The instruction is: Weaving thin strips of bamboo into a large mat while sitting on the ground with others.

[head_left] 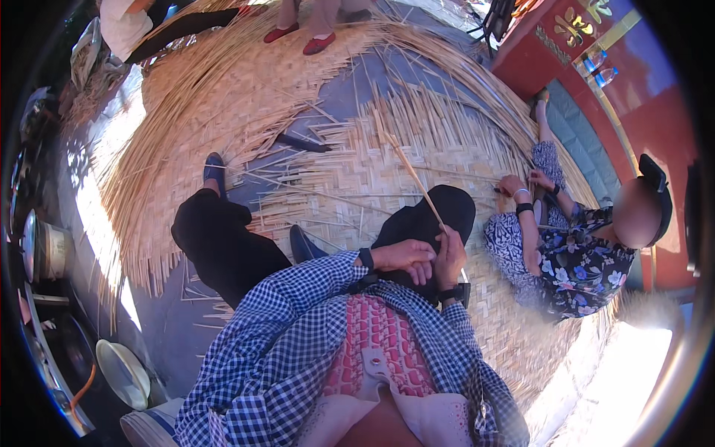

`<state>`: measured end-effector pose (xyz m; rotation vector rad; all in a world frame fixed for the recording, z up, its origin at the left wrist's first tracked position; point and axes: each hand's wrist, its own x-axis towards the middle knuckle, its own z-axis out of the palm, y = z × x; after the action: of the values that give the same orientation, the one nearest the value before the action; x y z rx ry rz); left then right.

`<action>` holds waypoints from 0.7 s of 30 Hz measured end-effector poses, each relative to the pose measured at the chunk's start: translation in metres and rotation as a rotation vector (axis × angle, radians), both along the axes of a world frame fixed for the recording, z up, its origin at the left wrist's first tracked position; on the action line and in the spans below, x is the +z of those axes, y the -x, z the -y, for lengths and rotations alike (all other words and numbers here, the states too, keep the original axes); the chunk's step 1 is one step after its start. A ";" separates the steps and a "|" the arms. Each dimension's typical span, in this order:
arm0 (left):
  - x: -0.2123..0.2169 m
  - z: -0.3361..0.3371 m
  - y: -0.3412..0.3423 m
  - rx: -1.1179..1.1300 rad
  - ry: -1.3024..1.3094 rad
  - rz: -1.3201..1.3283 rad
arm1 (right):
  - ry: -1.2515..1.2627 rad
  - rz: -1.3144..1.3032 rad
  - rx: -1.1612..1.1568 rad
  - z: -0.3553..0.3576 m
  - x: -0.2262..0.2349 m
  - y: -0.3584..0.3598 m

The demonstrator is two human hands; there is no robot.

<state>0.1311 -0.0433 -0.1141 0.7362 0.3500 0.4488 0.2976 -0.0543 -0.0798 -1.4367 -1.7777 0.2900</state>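
My right hand (449, 258) is closed around a long, thin reed strip (415, 179), which slants up and away over my dark-trousered knee. Close beside it, my left hand (406, 255) has its fingers curled in toward the right one; what they pinch, if anything, is too small to make out. Beneath and beyond my legs spreads a woven reed mat (328, 195), with loose strip ends fanning out along its far edge. On the mat lies a dark, narrow tool (303, 143) whose kind I cannot tell.
At the right, a person in a floral shirt (581, 264) sits with both hands low at the mat. Farther off stand feet in red shoes (319, 45); another person (125, 30) is at the far left. Basins (123, 375) stand at the left, bottles (605, 77) at the right.
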 end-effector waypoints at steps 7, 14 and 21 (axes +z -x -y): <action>-0.003 -0.004 0.000 -0.034 0.079 0.027 | 0.018 0.015 -0.011 -0.001 0.001 -0.001; -0.007 -0.010 0.000 -0.066 0.097 0.058 | 0.036 0.021 -0.017 -0.003 -0.001 -0.003; -0.007 -0.006 -0.001 -0.064 0.114 0.075 | 0.091 0.005 0.000 0.000 -0.002 -0.007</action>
<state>0.1318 -0.0369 -0.1210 0.6164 0.2785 0.3913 0.3045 -0.0539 -0.0822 -1.5024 -1.7887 0.3717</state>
